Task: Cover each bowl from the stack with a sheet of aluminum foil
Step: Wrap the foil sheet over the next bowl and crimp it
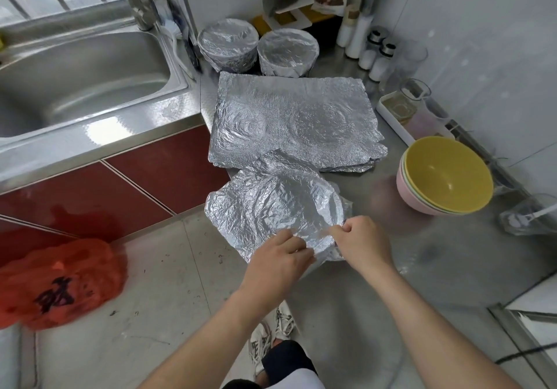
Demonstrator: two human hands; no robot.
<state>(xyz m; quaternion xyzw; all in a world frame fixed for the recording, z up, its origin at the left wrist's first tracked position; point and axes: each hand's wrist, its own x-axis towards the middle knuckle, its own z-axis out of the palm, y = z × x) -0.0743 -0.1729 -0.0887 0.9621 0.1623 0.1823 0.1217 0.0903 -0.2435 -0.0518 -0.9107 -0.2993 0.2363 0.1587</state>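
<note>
The foil sheet is pinched at its six-o'clock edge by the left hand and right hand, apparently so it can be crimped round the hidden bowl.

The steel desk carried two foil-covered bowls side by side at its back edge, with a flat pile of foil sheets just in front of them. At the near edge, a crumpled foil sheet lay draped over a round rim that it hid. To the right stood a stack of bowls, yellow on top and pink beneath, while a white tray holding a glass jug, several shakers and a glass lined the wall side.
</note>
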